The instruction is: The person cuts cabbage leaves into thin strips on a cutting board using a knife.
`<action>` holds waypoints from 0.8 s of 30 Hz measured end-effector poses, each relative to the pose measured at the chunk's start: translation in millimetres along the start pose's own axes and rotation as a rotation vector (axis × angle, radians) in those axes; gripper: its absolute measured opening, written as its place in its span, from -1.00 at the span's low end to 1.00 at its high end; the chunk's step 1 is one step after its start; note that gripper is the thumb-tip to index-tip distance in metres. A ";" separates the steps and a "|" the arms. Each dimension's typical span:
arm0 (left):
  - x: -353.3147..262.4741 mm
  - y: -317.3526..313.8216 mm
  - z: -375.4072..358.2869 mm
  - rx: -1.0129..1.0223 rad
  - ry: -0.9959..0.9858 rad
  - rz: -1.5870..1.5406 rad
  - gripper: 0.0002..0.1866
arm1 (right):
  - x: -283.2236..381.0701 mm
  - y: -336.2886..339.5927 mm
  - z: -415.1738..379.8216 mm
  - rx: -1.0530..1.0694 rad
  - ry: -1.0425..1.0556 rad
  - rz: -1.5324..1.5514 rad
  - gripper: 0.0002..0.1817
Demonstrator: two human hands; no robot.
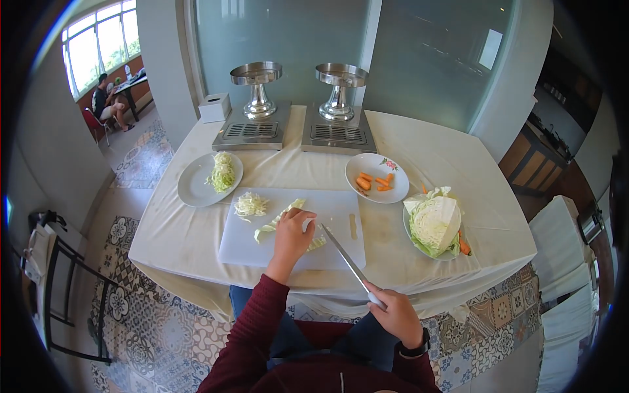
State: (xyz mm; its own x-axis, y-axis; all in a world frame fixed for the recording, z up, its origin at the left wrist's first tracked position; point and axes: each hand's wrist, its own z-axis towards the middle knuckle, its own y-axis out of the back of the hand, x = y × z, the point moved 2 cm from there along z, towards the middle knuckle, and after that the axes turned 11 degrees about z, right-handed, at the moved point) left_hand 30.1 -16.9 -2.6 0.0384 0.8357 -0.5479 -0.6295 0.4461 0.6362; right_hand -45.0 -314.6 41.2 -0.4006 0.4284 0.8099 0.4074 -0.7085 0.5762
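Observation:
My left hand (293, 237) is over the white cutting board (341, 252), its fingers bent down on cabbage pieces (268, 228). What lies beneath the fingers is partly hidden. My right hand (395, 316) is closed round the white handle of a knife (344, 254), whose blade points up and left, its tip just right of my left hand. A small heap of shredded cabbage (251, 205) lies at the board's upper left. More shredded cabbage (221, 171) is on a plate (191, 183) beyond the board.
A flowered plate (395, 164) holds carrot pieces (365, 183). At the right, a large cut cabbage (432, 223) sits on a plate beside a carrot (464, 245). Two metal stands (260, 105) (337, 103) and a tissue box (215, 108) are behind. A person (105, 103) sits far left.

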 end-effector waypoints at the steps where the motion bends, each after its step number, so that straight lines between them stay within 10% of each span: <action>1: 5.7 2.4 -7.1 0.018 -0.006 0.008 -0.83 | 1.5 1.3 -0.3 0.004 -0.009 0.024 -0.38; 9: -7.0 7.2 -45.5 0.111 -0.045 0.127 -0.77 | 11.2 -3.7 15.0 0.071 -0.129 0.197 -0.40; 15: 0.7 -4.2 -47.2 0.071 0.006 0.061 -0.77 | -6.7 -19.2 29.0 0.012 0.215 0.102 -0.39; 24: -9.5 -2.7 -40.6 0.107 -0.009 0.057 -0.77 | 14.3 -3.2 9.4 0.054 -0.210 0.238 -0.41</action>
State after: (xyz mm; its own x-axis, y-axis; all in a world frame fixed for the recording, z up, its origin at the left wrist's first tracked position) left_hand 0.0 -39.0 -21.2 0.0121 0.8635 -0.5042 -0.5446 0.4285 0.7210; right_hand -44.2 -300.9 52.0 -0.1133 0.3642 0.9244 0.5143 -0.7746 0.3682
